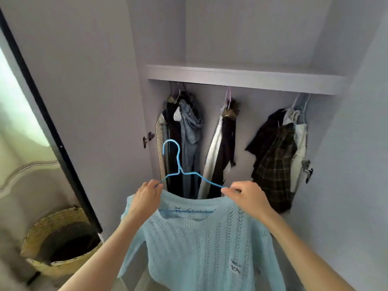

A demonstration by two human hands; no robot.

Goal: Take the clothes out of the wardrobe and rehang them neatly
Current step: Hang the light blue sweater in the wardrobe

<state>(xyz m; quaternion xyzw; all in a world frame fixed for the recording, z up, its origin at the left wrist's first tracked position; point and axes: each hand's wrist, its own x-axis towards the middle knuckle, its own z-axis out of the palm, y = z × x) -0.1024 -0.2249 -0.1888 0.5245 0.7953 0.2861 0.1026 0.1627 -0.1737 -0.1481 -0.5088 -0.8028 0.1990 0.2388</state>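
A light blue knitted sweater (201, 244) hangs on a blue wire hanger (178, 164) in front of the open wardrobe. My left hand (144, 198) pinches the sweater's left shoulder together with the hanger's left arm. My right hand (245, 198) grips the right shoulder over the hanger's right arm. The hanger's hook points up, free of the rail. Inside the wardrobe, dark and denim clothes (184, 133) hang at the left, a black-and-white garment (222, 148) in the middle, and a plaid garment (275, 160) at the right.
A white shelf (241, 77) spans the wardrobe above the hanging clothes. The left door (84, 91) stands open with a hinge at its edge. A woven basket (60, 240) sits on the floor at lower left, beside a black-framed panel (52, 131).
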